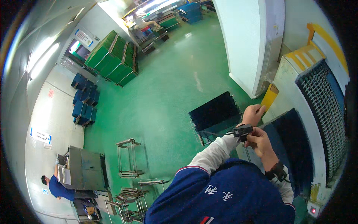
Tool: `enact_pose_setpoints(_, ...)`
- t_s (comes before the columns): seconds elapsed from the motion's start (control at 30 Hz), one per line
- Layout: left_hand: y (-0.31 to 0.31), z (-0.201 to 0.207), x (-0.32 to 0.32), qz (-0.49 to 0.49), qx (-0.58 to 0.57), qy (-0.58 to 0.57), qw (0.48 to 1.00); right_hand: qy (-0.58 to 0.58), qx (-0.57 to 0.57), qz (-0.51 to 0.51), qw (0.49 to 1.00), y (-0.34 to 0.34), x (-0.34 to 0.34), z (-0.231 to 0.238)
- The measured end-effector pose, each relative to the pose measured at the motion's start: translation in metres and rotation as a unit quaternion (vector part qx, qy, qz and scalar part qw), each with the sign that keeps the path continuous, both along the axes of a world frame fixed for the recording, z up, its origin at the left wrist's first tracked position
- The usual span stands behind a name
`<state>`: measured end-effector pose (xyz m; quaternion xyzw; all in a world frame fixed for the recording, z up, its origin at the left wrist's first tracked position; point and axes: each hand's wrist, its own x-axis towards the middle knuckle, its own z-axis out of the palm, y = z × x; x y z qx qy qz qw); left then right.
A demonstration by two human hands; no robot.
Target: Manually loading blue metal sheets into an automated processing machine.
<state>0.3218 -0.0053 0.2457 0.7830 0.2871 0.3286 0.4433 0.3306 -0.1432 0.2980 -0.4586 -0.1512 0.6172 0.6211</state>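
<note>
Black wrist device (242, 130) sits on the worker's L wrist, over the end of the white sleeve (212, 152). R hand (259, 141) is right at it, thumb & fingers pinched on its edge. L hand (252, 115) is held out w/ fingers curled; can't tell from here if they grip anything. Its fingertips are nr a yellow block (269, 98), can't say if touching. 2nd black device (276, 171) is on the R wrist.

Just beyond the L forearm, a dark-blue rack (216, 112) stands on the green floor (164, 89). Machine w/ metal mesh (323, 115) is off to the worker's R. Metal frames (128, 173) stand to the L; farther L, a co-worker (61, 189) in blue is by a grey cabinet (87, 168).
</note>
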Motion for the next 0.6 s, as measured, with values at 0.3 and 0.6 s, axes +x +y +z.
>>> enact_pose_setpoints(0.3, 0.002, 0.004, -0.006, -0.006, -0.735, -0.294, 0.611, -0.064, 0.03, 0.005, 0.997, -0.003, 0.0, 0.005)
enact_pose_setpoints(0.6, 0.012, 0.002, -0.004, 0.08, -0.695, -0.328, 0.635, -0.212, 0.05, -0.009, 0.976, -0.002, -0.008, 0.003)
